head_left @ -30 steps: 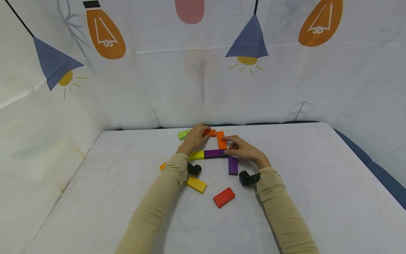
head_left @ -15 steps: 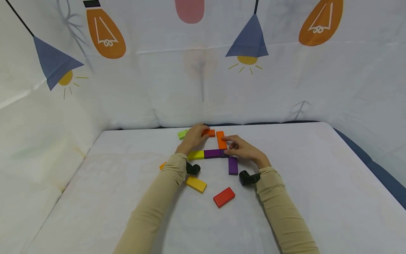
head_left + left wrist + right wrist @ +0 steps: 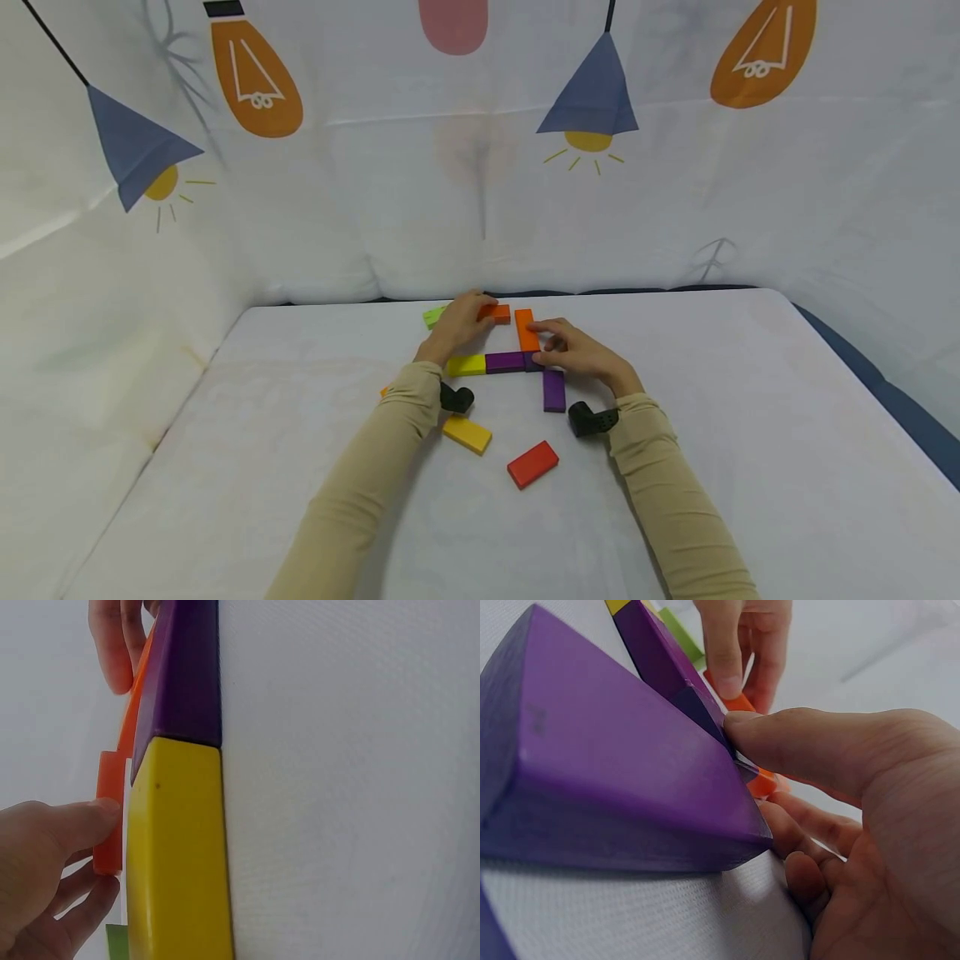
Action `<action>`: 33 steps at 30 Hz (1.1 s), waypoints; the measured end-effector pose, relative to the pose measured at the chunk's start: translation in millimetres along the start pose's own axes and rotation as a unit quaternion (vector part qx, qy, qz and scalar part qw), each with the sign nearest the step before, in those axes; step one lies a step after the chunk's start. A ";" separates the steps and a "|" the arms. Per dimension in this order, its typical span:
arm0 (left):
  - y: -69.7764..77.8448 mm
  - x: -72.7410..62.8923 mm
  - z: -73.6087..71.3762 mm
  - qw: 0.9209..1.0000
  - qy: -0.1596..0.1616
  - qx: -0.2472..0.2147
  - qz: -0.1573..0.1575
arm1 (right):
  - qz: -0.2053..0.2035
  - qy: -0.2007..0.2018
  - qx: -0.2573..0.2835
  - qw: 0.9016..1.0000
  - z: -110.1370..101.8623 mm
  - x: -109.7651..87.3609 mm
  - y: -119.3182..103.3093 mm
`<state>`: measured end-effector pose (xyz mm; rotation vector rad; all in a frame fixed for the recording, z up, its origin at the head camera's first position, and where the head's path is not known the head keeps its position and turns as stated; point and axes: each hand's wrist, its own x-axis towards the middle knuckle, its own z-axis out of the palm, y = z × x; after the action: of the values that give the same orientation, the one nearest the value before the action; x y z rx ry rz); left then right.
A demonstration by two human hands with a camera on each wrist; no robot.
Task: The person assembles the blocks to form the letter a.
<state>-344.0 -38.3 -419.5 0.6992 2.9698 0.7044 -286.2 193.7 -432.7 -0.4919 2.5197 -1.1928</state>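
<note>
At the back of the table, my left hand (image 3: 459,325) pinches a red-orange block (image 3: 109,776); in the left wrist view the thumb lies on its face and fingers curl by its lower end. My right hand (image 3: 577,350) has its index fingertip at the side of a bright orange block (image 3: 527,331). Its thumb presses at a dark purple block (image 3: 532,362), the other fingers curled under. That dark block ends a row with a purple block (image 3: 506,362) and a yellow block (image 3: 467,365). Another purple block (image 3: 622,750) lies just nearer than the right hand.
A lime green block (image 3: 433,317) shows behind the left hand. Nearer on the white table (image 3: 240,467) lie an amber block (image 3: 467,435) and a red block (image 3: 533,465). The left forearm mostly covers a small orange-yellow piece (image 3: 383,392). A printed white curtain (image 3: 420,200) hangs behind.
The head view has shifted a few pixels. Both hands stay at the same blocks, with the left hand and its red-orange block moving only slightly leftward.
</note>
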 end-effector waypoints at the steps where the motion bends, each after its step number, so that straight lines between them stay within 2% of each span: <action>1: 0.3 0.1 -0.2 1.000 -0.001 0.001 0.000 | 0.001 0.000 0.000 1.000 0.1 0.2 0.4; 20: 6.9 -2.1 0.4 1.000 -0.017 0.009 0.012 | 0.013 0.004 0.002 1.000 0.0 -1.3 3.3; 33: 6.7 -1.3 0.8 1.000 -0.019 0.013 0.008 | 0.000 0.003 0.008 1.000 0.9 -0.6 -0.7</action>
<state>-339.9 -33.2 -417.5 0.7313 2.9471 0.6459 -285.2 192.9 -432.7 -0.4852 2.5128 -1.2140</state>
